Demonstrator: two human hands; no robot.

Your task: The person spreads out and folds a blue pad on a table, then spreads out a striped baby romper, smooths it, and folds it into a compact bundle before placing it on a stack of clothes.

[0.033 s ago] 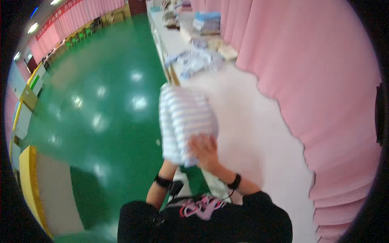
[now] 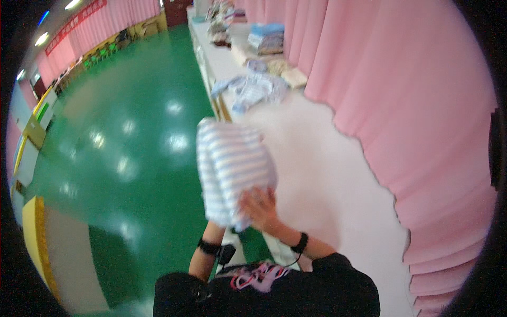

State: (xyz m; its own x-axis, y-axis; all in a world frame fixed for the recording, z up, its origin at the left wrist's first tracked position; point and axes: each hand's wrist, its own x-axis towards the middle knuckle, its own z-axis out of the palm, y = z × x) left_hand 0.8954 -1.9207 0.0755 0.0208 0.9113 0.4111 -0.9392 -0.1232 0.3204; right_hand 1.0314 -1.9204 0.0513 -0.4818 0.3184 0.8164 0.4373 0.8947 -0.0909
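Note:
A folded cloth (image 2: 235, 164) with white and pale blue-grey stripes hangs in front of me, over the near edge of the white table. My right hand (image 2: 257, 207) lies flat on its lower right part, fingers spread and stretched out. From below, my left forearm (image 2: 203, 259) reaches up to the cloth; the cloth covers my left hand, so its fingers are hidden. Each wrist wears a black band, and a small black box (image 2: 227, 254) sits beside the left one. Ahead on the table lies a crumpled light blue and white garment (image 2: 253, 91).
The long white table (image 2: 317, 158) runs away from me, with a pink curtain (image 2: 391, 95) along its right side. Farther along stand a stack of folded cloths (image 2: 265, 38) and more fabric piles. Green floor (image 2: 148, 174) stretches left, with a yellow-edged panel (image 2: 39, 243) near me.
The whole view has shifted slightly, with the table and floor sitting a little lower and more left. The striped cloth and both arms appear a bit lower and more left too.

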